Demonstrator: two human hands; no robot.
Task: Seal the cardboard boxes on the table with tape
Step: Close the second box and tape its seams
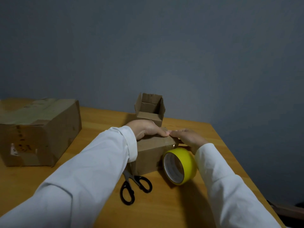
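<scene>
Both hands, left (146, 129) and right (187, 137), lie flat on the box (151, 153), gripping nothing; best press tape outward firmly.

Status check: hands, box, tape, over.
Both hands, left and right, pressing flat on small box. Yellow tape roll hanging off its right edge. Scissors idle in front.

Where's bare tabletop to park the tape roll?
Free: the table between the large taped box and the open small box; also the near edge right of the scissors. Crowded: around the middle box, where tape roll and both hands sit.
</scene>
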